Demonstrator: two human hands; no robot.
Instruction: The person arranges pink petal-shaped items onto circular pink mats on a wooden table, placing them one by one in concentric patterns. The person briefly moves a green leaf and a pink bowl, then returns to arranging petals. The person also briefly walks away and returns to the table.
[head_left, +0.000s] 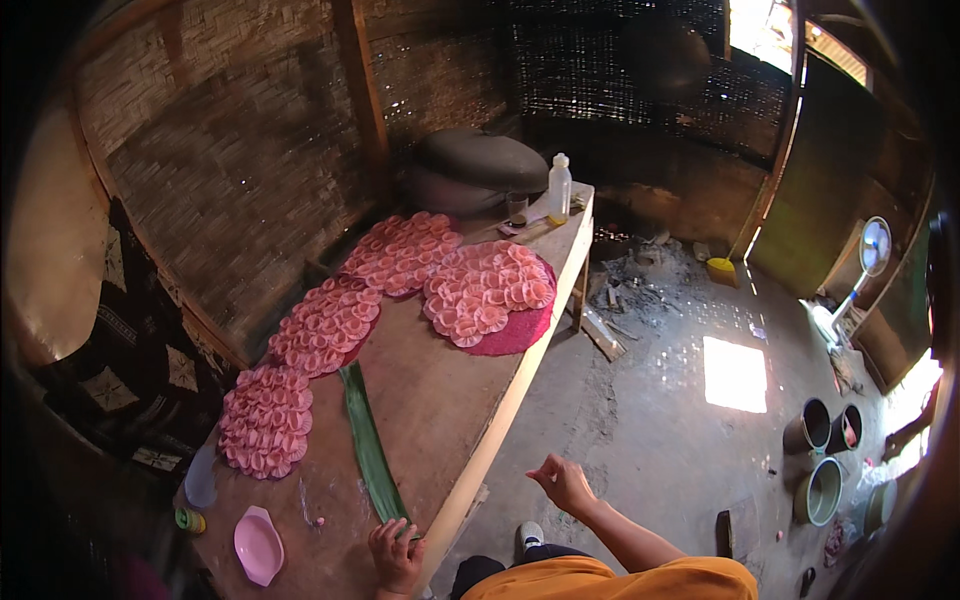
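A long green leaf strip [368, 445] lies lengthwise on the brown table. My left hand [397, 555] is at the table's near end, its fingers closed on the strip's lower end. Out past the table's right edge, over the floor, hangs my right hand [565, 487]. Its fingers are curled into a pinch, and anything between them is too small to make out. Beyond the strip, a pile of small pink frilled cups [480, 290] covers most of a dark pink round mat [515, 335]. Similar pink piles [325, 325] line the table's left side.
Near my left hand are a pink dish [259, 546] and a small green-yellow tin [190, 520]. A plastic bottle [559, 190], a glass [517, 208] and a large dark rounded object [480, 160] occupy the far end. Buckets [819, 492] and a fan [874, 247] stand to the right.
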